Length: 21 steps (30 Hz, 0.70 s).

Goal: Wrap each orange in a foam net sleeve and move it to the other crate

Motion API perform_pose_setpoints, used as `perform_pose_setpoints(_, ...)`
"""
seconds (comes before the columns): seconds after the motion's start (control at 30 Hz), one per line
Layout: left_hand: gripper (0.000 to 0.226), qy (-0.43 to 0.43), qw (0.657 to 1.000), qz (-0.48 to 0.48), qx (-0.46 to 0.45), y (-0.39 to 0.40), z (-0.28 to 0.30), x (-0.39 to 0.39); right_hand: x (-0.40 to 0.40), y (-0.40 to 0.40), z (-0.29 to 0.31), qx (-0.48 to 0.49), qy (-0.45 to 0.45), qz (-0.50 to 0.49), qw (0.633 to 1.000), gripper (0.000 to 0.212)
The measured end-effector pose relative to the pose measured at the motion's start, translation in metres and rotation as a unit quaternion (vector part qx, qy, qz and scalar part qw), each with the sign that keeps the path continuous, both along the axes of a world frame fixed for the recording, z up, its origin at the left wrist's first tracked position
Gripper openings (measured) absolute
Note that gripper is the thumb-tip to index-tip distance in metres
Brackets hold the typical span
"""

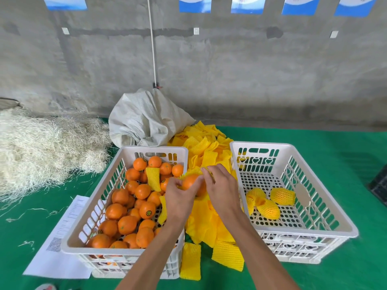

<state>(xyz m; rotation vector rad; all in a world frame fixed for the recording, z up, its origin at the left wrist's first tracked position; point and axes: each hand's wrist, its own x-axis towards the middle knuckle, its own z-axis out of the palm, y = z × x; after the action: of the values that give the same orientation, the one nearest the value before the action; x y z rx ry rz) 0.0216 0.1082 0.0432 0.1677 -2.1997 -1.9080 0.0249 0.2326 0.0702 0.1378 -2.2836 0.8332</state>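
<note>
Held fruit: a round, glossy orange (191, 182), raised between the two crates, over the gap where the loose sleeves lie.
Sleeve in work: a yellow foam net sleeve (191, 171) stretched over the far side of the held orange; its near face is bare.
Left hand (178, 198): fingers (195, 186) curled round the near side of the orange, gripping it.
Right hand (222, 188): fingers curled, pinching the edge of the sleeve at the top of the fruit.
Source crate: a white slotted plastic crate on the left (100, 203), holding many bare oranges (127, 225); two flat yellow sleeves lie among them.
Receiving crate: a white perforated plastic crate on the right (326, 208), holding three oranges in yellow net (268, 209).
Sleeve stock: a heap of flat yellow foam sleeves (206, 150) between and behind the crates, running on toward the near edge.
Bench: a green-covered bench (314, 139) under both crates.
Surroundings: a crumpled grey woven sack (144, 120) behind the left crate; a mound of pale straw-like fibre (41, 149) at far left; a printed white sheet (60, 245) tucked beside the left crate; a bare concrete wall (230, 65) behind.
</note>
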Motion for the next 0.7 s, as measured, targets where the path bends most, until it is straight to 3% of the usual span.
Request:
perform_pose_setpoints(0.1, 0.067, -0.004, 1.000, 0.020, -0.023, 0.003, 0.002, -0.005, 0.001, -0.003, -0.006, 0.054, 0.077, 0.010, 0.996, 0.031)
perform_pose_setpoints(0.17, 0.065, -0.004, 0.999, 0.001, -0.032, 0.000, 0.004, -0.011, 0.003, 0.002, -0.011, 0.130, 0.138, 0.007, 0.982, 0.024)
perform_pose_setpoints(0.23, 0.047, -0.003, 0.998, -0.029, -0.060, -0.001, 0.003, -0.016, 0.002, 0.007, -0.016, 0.190, 0.185, 0.013, 0.964, 0.016)
perform_pose_setpoints(0.27, 0.035, -0.013, 0.999, -0.039, -0.031, 0.001, 0.003, -0.017, 0.003, 0.010, -0.016, 0.174, 0.179, 0.025, 0.968, 0.015)
perform_pose_setpoints(0.33, 0.021, -0.047, 0.991, -0.054, 0.112, 0.005, 0.006, -0.018, 0.004, 0.014, -0.014, 0.049, 0.104, 0.031, 0.993, 0.019)
perform_pose_setpoints(0.4, 0.031, -0.065, 0.977, -0.064, 0.190, 0.013, 0.010, -0.021, 0.004, 0.022, -0.014, -0.002, -0.020, -0.029, 0.999, 0.043)
perform_pose_setpoints(0.47, 0.035, -0.088, 0.967, -0.086, 0.223, 0.022, 0.014, -0.024, 0.002, 0.034, -0.018, -0.043, -0.150, -0.018, 0.988, 0.063)
perform_pose_setpoints(0.53, 0.031, -0.124, 0.955, -0.133, 0.236, 0.031, 0.018, -0.025, 0.001, 0.042, -0.021, -0.182, -0.236, 0.057, 0.953, 0.073)
perform_pose_setpoints(0.67, 0.032, -0.114, 0.923, -0.255, 0.263, 0.043, 0.014, -0.024, 0.005, 0.049, -0.024, -0.248, -0.234, 0.050, 0.939, 0.082)
perform_pose_setpoints(0.7, 0.043, -0.112, 0.926, -0.266, 0.243, 0.044, 0.012, -0.024, 0.006, 0.051, -0.024, -0.254, -0.231, 0.039, 0.938, 0.079)
